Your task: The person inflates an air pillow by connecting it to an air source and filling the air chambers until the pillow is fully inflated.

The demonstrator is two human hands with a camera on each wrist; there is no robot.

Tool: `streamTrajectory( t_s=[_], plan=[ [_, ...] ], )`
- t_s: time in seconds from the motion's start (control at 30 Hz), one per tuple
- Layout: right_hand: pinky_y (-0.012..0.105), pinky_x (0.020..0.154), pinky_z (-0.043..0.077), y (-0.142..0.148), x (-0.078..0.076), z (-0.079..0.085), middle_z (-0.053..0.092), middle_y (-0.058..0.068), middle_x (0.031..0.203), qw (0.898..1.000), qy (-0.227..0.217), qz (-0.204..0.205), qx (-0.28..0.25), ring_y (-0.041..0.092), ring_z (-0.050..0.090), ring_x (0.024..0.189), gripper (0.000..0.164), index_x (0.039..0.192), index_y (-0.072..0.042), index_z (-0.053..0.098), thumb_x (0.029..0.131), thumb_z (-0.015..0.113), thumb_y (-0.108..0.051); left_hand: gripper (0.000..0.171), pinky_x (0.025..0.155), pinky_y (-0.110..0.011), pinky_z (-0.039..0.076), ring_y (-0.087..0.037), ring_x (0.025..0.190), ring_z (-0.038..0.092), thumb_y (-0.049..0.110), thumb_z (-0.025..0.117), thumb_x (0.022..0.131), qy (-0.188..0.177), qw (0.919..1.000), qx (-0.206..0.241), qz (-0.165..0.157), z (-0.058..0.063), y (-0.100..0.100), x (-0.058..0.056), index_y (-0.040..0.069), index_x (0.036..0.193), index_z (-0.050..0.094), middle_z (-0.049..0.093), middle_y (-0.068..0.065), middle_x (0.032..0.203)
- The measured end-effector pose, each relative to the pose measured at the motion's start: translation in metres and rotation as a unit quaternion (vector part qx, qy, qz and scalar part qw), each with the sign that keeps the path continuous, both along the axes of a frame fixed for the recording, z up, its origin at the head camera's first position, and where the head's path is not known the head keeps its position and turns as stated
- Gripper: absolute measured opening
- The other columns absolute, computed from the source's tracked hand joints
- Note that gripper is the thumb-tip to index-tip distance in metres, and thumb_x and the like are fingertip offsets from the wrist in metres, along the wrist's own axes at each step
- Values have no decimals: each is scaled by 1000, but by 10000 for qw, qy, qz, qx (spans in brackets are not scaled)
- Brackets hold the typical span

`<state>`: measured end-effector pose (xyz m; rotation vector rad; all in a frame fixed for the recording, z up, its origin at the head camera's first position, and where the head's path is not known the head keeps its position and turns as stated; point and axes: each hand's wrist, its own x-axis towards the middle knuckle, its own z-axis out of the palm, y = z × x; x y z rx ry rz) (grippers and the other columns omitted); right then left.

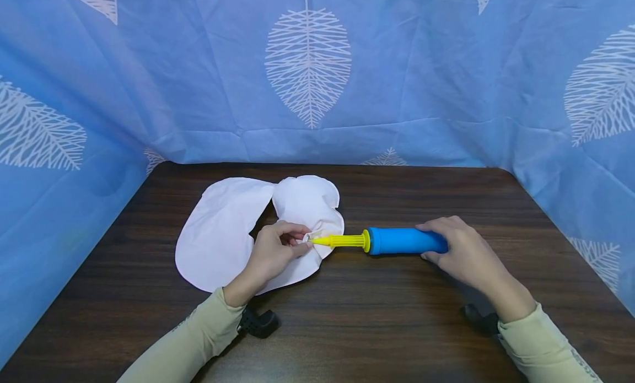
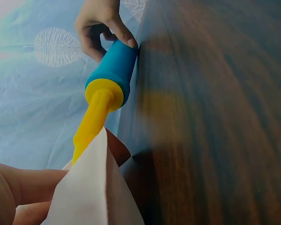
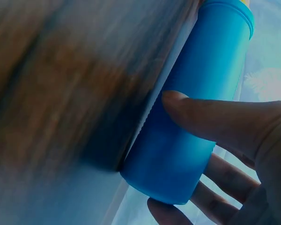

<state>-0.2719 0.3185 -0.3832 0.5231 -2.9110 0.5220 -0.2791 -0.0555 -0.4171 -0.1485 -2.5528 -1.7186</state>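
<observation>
A flat, limp white U-shaped piece that looks like a deflated neck pillow (image 1: 218, 234) lies on the table at centre left. Its right lobe is crumpled where my left hand (image 1: 273, 253) pinches it, around the tip of a yellow nozzle (image 1: 347, 241). That nozzle belongs to a blue hand air pump (image 1: 404, 241), which lies level and points left. My right hand (image 1: 466, 256) grips the pump's far right end, thumb on the near side in the right wrist view. Fingers and white fabric hide the nozzle's very tip, so I cannot tell how deep it sits.
Everything lies on a dark wood-grain table (image 1: 347, 328). A blue curtain with white leaf prints (image 1: 421, 69) hangs behind it and along both sides. A black wrist device (image 1: 260, 323) is strapped under the left sleeve, and another dark one (image 1: 481, 319) under the right.
</observation>
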Motion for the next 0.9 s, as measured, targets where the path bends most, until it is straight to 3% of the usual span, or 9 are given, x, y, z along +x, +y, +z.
streamTrajectory(
  t_s=[0.33, 0.53, 0.9],
  plan=[
    [69, 89, 56, 5, 3, 2, 69, 24, 135, 9989, 101, -245, 397, 47, 64, 123, 51, 131, -9, 74, 84, 92, -16, 21, 75, -24, 50, -17, 84, 62, 0, 84, 87, 25, 9999, -89, -69, 13, -7, 0, 4, 107, 84, 75, -12, 98],
    [68, 77, 55, 31, -4, 6, 67, 31, 134, 9966, -49, -596, 563, 53, 63, 117, 50, 130, -8, 73, 83, 90, -13, 22, 76, -23, 50, -16, 85, 63, 1, 85, 87, -99, 9999, -26, -126, 11, -9, -2, 3, 108, 83, 76, -13, 100],
    [74, 76, 49, 73, -12, 7, 63, 37, 135, 9907, -257, -1229, 514, 57, 60, 116, 49, 129, -10, 72, 83, 86, -11, 23, 74, -23, 49, -16, 85, 64, 4, 86, 87, -139, 9999, -82, -61, 11, -9, -1, 3, 109, 83, 76, -12, 100]
  ],
)
